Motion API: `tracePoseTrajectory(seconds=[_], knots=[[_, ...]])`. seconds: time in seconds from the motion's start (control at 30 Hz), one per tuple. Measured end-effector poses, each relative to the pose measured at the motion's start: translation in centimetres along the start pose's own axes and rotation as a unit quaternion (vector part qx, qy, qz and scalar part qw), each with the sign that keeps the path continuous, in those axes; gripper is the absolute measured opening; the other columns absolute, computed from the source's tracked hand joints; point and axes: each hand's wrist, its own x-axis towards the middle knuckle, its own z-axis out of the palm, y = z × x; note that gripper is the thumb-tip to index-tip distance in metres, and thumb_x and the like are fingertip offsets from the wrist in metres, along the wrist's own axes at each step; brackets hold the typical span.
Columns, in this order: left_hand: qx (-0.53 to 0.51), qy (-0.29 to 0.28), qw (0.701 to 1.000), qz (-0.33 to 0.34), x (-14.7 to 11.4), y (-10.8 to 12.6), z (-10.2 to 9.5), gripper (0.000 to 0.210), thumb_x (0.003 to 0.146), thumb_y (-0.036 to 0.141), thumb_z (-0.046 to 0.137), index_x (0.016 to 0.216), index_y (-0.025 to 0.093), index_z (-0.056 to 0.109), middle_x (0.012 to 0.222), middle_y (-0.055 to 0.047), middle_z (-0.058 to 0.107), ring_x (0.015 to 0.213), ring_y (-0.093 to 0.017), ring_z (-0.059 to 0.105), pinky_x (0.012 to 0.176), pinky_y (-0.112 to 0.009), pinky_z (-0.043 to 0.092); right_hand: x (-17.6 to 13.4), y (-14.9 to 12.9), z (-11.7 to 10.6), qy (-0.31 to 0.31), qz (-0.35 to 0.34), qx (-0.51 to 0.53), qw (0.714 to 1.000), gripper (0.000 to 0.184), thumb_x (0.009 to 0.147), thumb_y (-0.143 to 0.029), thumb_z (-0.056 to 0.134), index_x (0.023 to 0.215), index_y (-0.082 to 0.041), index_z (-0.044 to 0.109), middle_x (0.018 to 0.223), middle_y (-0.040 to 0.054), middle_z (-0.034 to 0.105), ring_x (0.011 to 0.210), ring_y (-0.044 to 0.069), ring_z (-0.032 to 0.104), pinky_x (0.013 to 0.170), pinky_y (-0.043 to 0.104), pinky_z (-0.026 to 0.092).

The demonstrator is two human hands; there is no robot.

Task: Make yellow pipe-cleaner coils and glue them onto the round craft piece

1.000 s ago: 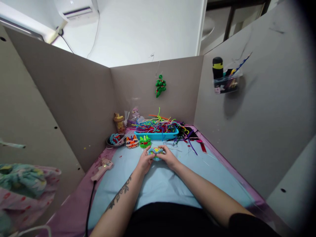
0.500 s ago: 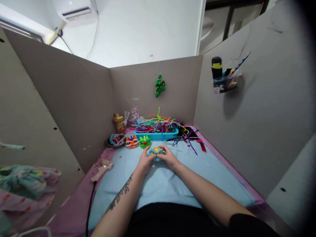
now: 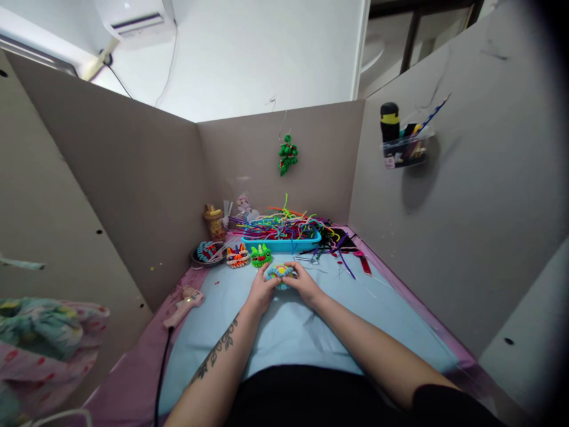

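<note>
A light-blue pipe-cleaner figure [image 3: 279,274] with yellow and pink parts is held between both hands above the blue cloth [image 3: 302,332]. My left hand [image 3: 263,287] grips its left side, thumb toward the front. On its right side, my right hand [image 3: 304,281] has its fingers closed the same way. Parts of the figure are covered by the fingers. Just beyond my left hand sit a green pipe-cleaner animal head [image 3: 261,255] and an orange-and-white one [image 3: 237,256].
A blue tray [image 3: 284,244] heaped with colourful pipe cleaners stands at the back. Tweezers or scissors [image 3: 306,259] lie before it. Left are a dark bowl [image 3: 208,254], a lidded cup [image 3: 215,224] and a pink glue gun [image 3: 184,305] with a black cord. Grey panels [image 3: 284,118] enclose the table.
</note>
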Motion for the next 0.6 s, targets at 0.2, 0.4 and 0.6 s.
tracePoseTrajectory(seconds=[0.2,0.4,0.6], knots=[[0.004,0.002,1.000,0.000,0.01,-0.11,-0.09,0.079,0.057,0.010,0.076,0.128,0.016,0.041,0.088,-0.005,0.066,0.067,-0.015,0.063,0.065,-0.027,0.047,-0.01,0.14,-0.05,0.003,0.004,0.001,1.000,0.045,0.061,-0.029,0.074,0.101,-0.023,0.054,0.097,0.0015,0.061,0.084,0.019,0.057,0.078,0.033,0.044],[0.002,-0.002,1.000,0.011,0.21,-0.39,-0.23,0.077,0.057,0.011,0.076,0.126,0.015,0.042,0.088,-0.006,0.067,0.070,-0.016,0.063,0.068,-0.027,0.047,-0.05,0.06,0.11,0.012,0.010,0.000,1.000,0.042,0.060,-0.029,0.074,0.097,-0.023,0.056,0.094,0.0011,0.062,0.086,0.020,0.056,0.079,0.035,0.043],[-0.008,-0.003,1.000,0.006,0.15,-0.34,-0.13,0.077,0.057,0.010,0.077,0.125,0.013,0.041,0.088,-0.007,0.067,0.070,-0.016,0.063,0.066,-0.026,0.047,-0.05,-0.12,0.13,0.012,0.019,0.008,1.000,0.042,0.060,-0.027,0.073,0.098,-0.022,0.056,0.091,0.0007,0.062,0.079,0.018,0.056,0.075,0.033,0.043]])
